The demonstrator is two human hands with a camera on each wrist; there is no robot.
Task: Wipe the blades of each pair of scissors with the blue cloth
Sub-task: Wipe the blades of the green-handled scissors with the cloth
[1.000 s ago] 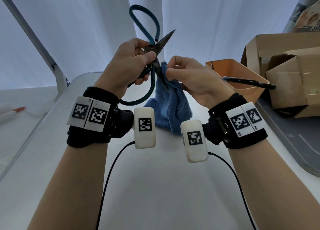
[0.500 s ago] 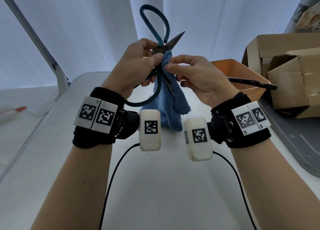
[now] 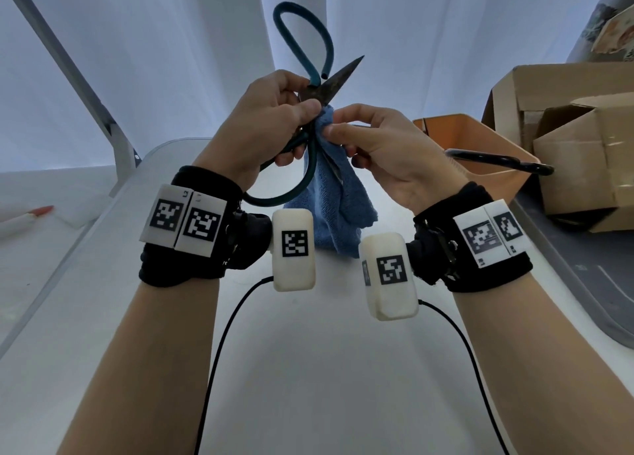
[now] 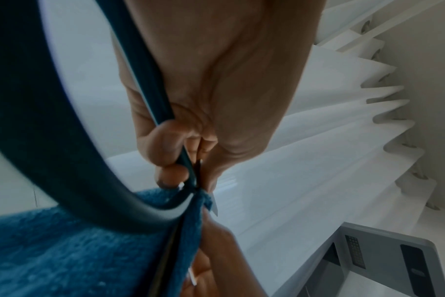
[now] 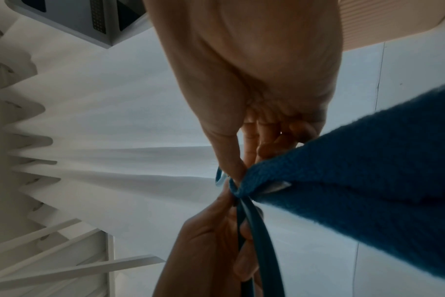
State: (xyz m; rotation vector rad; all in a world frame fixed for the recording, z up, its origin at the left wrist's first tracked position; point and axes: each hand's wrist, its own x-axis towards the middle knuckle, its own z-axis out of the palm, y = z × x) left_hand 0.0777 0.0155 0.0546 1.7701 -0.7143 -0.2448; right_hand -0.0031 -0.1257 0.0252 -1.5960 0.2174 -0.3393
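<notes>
Item: my left hand (image 3: 264, 121) grips teal-handled scissors (image 3: 308, 87); my right hand (image 3: 384, 149) pinches blue cloth (image 3: 336, 200) around one blade.

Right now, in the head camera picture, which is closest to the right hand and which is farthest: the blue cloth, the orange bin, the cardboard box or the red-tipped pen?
1. Blue cloth: pinched in the right hand, so it touches.
2. Orange bin: just to the hand's right.
3. Cardboard box: farther right, beyond the bin.
4. Red-tipped pen: far off at the left edge, past the left hand.
</notes>
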